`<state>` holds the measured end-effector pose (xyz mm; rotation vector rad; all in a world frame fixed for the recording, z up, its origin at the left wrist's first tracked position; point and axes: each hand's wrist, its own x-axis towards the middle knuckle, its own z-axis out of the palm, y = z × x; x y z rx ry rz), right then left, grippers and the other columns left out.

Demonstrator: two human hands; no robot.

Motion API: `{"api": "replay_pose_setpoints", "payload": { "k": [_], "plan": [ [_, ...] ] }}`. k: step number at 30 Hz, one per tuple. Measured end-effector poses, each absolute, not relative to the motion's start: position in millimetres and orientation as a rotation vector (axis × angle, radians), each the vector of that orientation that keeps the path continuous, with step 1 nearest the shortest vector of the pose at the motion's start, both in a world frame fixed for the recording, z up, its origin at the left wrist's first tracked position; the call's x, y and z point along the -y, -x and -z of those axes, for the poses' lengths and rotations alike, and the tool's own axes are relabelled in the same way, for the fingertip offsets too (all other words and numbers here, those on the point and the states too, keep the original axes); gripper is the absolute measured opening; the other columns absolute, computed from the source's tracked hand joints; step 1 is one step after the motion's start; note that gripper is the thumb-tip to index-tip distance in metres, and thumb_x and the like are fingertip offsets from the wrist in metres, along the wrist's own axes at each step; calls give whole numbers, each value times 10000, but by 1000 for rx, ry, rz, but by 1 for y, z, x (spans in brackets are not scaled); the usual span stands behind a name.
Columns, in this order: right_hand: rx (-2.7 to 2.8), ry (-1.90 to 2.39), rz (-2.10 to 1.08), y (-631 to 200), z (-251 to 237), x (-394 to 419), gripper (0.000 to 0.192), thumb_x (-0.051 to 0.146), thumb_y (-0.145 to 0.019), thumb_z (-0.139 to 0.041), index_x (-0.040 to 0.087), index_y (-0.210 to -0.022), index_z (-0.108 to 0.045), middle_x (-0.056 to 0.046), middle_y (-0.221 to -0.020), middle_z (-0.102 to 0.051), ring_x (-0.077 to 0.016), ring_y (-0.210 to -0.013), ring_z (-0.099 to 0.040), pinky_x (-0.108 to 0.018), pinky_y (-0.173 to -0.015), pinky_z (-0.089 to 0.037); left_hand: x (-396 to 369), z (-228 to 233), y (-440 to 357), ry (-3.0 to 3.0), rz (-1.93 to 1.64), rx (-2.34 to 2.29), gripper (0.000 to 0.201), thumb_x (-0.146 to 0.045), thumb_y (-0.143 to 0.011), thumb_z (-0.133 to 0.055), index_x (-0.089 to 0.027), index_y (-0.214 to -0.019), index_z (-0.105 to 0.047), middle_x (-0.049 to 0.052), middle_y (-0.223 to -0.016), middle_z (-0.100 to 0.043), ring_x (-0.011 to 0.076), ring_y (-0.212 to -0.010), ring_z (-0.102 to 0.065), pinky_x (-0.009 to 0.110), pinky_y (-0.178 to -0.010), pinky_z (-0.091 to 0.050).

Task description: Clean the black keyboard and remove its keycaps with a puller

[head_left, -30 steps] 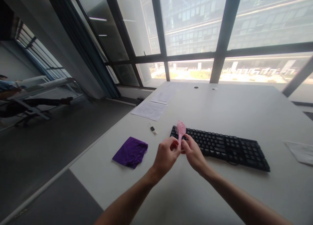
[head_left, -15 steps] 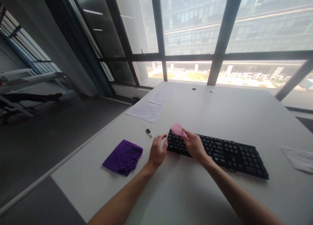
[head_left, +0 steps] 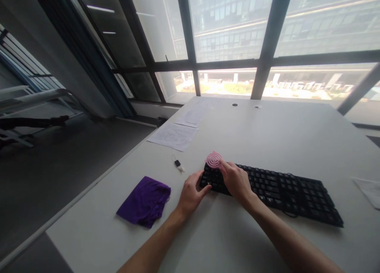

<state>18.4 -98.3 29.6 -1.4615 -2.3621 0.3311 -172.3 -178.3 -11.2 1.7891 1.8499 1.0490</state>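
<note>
A pink hairbrush (head_left: 213,160) with a round head of concentric rings is held in my right hand (head_left: 236,181), its handle hidden in the closed fingers. Its head lies over the upper left corner of a black keyboard (head_left: 273,190), bristles facing down. My left hand (head_left: 190,191) grips the keyboard's left end, thumb over the front keys and fingers along the side edge. Left of that hand lies a folded purple cloth (head_left: 144,201). A small black and white object with a loop (head_left: 177,163), perhaps a USB stick, rests beyond it.
Printed paper sheets (head_left: 173,135) lie along the left edge of the white table (head_left: 285,138). A flat white piece (head_left: 369,190), perhaps paper or cloth, is at the far right. Two round fittings (head_left: 234,105) sit near the table's back edge, before large windows.
My left hand has come onto the keyboard's left end, its thumb now over the keys. The brush head has tipped flatter and lower over the corner keys. The view has shifted slightly.
</note>
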Motion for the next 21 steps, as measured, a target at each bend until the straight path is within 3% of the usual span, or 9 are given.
{"api": "replay_pose_setpoints", "payload": {
  "k": [21],
  "plan": [
    [2365,1518,-302,-11,-30,89,379,372,-1071,-321,327,-1235,-659,-39,-917,-672,-176,-731,-629,-268,-635,-326,179,10,172,-1825,-1025,-1855,584,-415,-819,-762,-222,-1344,-593,113,-1344,-634,299,-1258,-575,455,-1109,-422]
  ]
}}
